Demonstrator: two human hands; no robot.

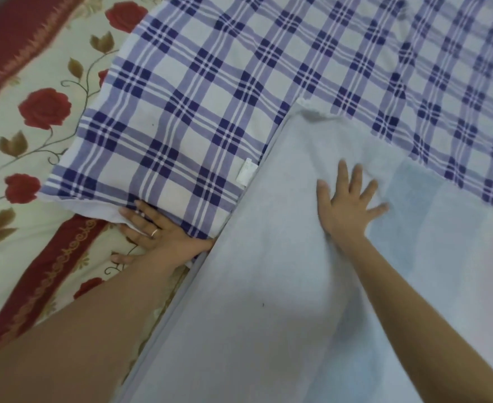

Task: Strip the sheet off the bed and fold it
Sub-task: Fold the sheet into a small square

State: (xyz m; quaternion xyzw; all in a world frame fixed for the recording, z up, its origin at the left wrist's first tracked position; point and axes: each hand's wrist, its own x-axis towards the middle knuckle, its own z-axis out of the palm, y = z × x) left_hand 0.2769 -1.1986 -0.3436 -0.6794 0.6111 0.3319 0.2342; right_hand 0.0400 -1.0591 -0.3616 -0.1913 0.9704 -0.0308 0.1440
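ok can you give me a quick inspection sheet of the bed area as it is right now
surface: floral cover, cream with red roses and red bands, lies under everything
job's things: checked sheet, blue and white, spread over the cover, with a small white label at one edge; pale plain fabric lies over its near part, and I cannot tell whether it is the sheet's own reverse
clutter: nothing seen
hands: left hand rests on the checked sheet's near edge, fingers fairly straight; right hand lies flat on the pale plain fabric, fingers spread
cables: nothing seen
surroundings: nothing seen beyond the bedding
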